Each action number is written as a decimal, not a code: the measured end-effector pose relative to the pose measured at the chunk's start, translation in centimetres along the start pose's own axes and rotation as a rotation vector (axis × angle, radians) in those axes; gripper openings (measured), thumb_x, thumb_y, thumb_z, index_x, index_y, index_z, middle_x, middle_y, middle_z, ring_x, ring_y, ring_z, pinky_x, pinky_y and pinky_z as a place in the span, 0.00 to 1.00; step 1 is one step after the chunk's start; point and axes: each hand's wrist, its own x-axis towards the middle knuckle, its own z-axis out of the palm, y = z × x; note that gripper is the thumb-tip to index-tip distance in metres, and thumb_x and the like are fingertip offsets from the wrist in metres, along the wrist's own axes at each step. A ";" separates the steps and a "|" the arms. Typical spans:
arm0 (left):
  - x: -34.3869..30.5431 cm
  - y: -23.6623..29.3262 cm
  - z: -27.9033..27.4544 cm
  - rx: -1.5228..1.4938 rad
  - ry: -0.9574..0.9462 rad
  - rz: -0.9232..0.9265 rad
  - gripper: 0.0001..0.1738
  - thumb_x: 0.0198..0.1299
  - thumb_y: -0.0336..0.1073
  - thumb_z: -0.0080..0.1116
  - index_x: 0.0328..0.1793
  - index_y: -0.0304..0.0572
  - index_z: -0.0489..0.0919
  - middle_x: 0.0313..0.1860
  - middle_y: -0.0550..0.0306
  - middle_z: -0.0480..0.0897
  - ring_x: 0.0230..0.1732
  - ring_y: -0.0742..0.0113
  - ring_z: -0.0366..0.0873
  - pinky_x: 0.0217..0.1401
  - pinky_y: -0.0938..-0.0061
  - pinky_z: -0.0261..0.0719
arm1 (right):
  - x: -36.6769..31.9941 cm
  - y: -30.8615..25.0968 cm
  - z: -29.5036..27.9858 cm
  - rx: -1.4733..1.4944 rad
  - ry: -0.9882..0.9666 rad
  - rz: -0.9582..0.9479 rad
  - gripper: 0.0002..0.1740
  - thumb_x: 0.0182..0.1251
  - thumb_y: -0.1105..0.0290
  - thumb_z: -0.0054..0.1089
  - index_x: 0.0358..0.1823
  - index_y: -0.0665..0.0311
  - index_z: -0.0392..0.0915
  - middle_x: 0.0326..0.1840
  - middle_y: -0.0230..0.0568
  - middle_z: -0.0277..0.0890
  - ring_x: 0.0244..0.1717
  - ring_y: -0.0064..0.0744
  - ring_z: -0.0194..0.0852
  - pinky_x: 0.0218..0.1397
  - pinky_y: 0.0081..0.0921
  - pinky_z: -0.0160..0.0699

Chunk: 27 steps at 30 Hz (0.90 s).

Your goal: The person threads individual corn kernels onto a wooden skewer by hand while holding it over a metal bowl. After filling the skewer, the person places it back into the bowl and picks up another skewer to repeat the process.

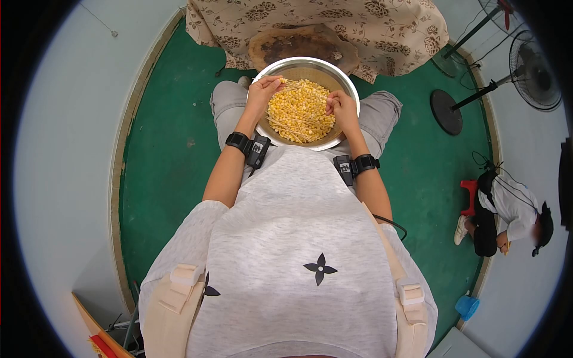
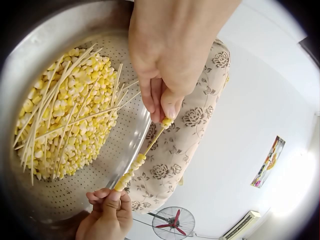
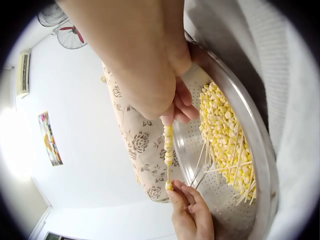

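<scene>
A thin wooden skewer (image 2: 154,141) runs between both hands. My left hand (image 2: 167,65) pinches a yellow corn kernel at one end of it. Near the other end, the thumb and fingers of my right hand (image 2: 107,215) grip the stick beside a row of threaded kernels (image 3: 168,145). In the head view, the left hand (image 1: 264,97) is over the left side of a metal basin (image 1: 353,95), and the right hand (image 1: 343,110) over its right side. Loose corn kernels (image 1: 301,110) fill the perforated bottom, with several bare skewers (image 2: 50,107) lying on top.
The basin rests between the person's knees, before a round wooden stump (image 1: 304,48) and a flower-patterned cloth (image 1: 382,36). Standing fans (image 1: 534,68) are at the right. Farther down that side, another person (image 1: 507,200) is near a red stool (image 1: 468,197) and a blue item (image 1: 467,307).
</scene>
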 end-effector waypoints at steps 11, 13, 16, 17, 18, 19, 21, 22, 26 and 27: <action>-0.1 0.1 0.1 -0.008 -0.014 -0.001 0.12 0.60 0.30 0.56 0.47 0.32 0.77 0.43 0.54 0.80 0.45 0.64 0.79 0.52 0.76 0.76 | 0.0 0.1 -0.1 -0.022 -0.013 -0.002 0.04 0.62 0.77 0.51 0.30 0.71 0.73 0.16 0.38 0.73 0.15 0.23 0.72 0.20 0.19 0.69; -0.2 0.2 0.1 -0.008 -0.015 0.000 0.12 0.60 0.30 0.56 0.47 0.32 0.77 0.43 0.54 0.80 0.45 0.64 0.79 0.52 0.76 0.76 | 0.0 0.1 -0.1 -0.026 -0.010 -0.004 0.05 0.62 0.77 0.51 0.30 0.71 0.73 0.16 0.38 0.73 0.16 0.23 0.72 0.20 0.19 0.69; -0.1 0.2 0.1 -0.002 -0.015 0.000 0.12 0.60 0.30 0.56 0.47 0.32 0.77 0.43 0.54 0.80 0.45 0.64 0.79 0.52 0.76 0.76 | 0.0 0.1 -0.1 -0.024 -0.010 0.001 0.06 0.62 0.76 0.51 0.30 0.72 0.73 0.16 0.38 0.73 0.16 0.23 0.72 0.20 0.19 0.69; -0.1 0.1 0.1 0.004 -0.012 -0.002 0.12 0.59 0.30 0.56 0.47 0.32 0.77 0.43 0.54 0.80 0.45 0.64 0.79 0.52 0.76 0.76 | 0.0 0.1 -0.1 -0.024 -0.010 0.002 0.06 0.62 0.76 0.51 0.30 0.72 0.73 0.16 0.38 0.73 0.16 0.23 0.72 0.20 0.19 0.69; -0.1 0.1 0.1 0.004 -0.012 -0.002 0.12 0.59 0.30 0.56 0.47 0.32 0.77 0.43 0.54 0.80 0.45 0.64 0.79 0.52 0.76 0.76 | 0.0 0.1 -0.1 -0.023 -0.009 0.004 0.06 0.62 0.76 0.51 0.30 0.72 0.73 0.16 0.38 0.73 0.16 0.23 0.72 0.20 0.19 0.69; -0.1 0.1 0.1 0.004 -0.012 -0.002 0.12 0.59 0.30 0.56 0.47 0.32 0.77 0.43 0.54 0.80 0.45 0.64 0.79 0.51 0.76 0.76 | 0.0 0.1 -0.1 -0.022 -0.009 0.007 0.06 0.62 0.76 0.51 0.30 0.72 0.74 0.16 0.38 0.73 0.16 0.23 0.72 0.20 0.19 0.70; -0.1 0.1 0.1 0.003 -0.012 -0.002 0.12 0.59 0.30 0.56 0.47 0.32 0.77 0.43 0.54 0.80 0.45 0.64 0.79 0.51 0.76 0.77 | 0.0 0.1 -0.1 -0.025 -0.009 0.006 0.06 0.62 0.76 0.51 0.30 0.72 0.74 0.16 0.38 0.73 0.15 0.23 0.72 0.20 0.19 0.69; -0.1 0.1 0.1 0.003 -0.010 -0.004 0.11 0.59 0.30 0.56 0.47 0.33 0.77 0.43 0.54 0.80 0.45 0.64 0.79 0.51 0.76 0.77 | 0.0 0.1 -0.1 -0.028 -0.008 0.006 0.06 0.63 0.76 0.51 0.30 0.72 0.74 0.15 0.38 0.73 0.15 0.23 0.72 0.20 0.19 0.69; -0.1 0.1 0.1 0.010 -0.005 -0.003 0.11 0.60 0.30 0.56 0.47 0.33 0.77 0.43 0.54 0.80 0.45 0.64 0.79 0.51 0.76 0.77 | -0.1 -0.1 -0.1 -0.041 -0.011 0.014 0.06 0.63 0.76 0.51 0.31 0.71 0.74 0.15 0.38 0.73 0.15 0.23 0.72 0.19 0.20 0.69; -0.1 0.1 0.1 0.010 -0.005 -0.003 0.11 0.60 0.30 0.56 0.47 0.33 0.77 0.43 0.54 0.80 0.45 0.64 0.79 0.51 0.76 0.77 | 0.0 -0.1 -0.1 -0.042 -0.010 0.020 0.06 0.63 0.75 0.51 0.31 0.71 0.74 0.15 0.38 0.73 0.15 0.23 0.72 0.19 0.20 0.69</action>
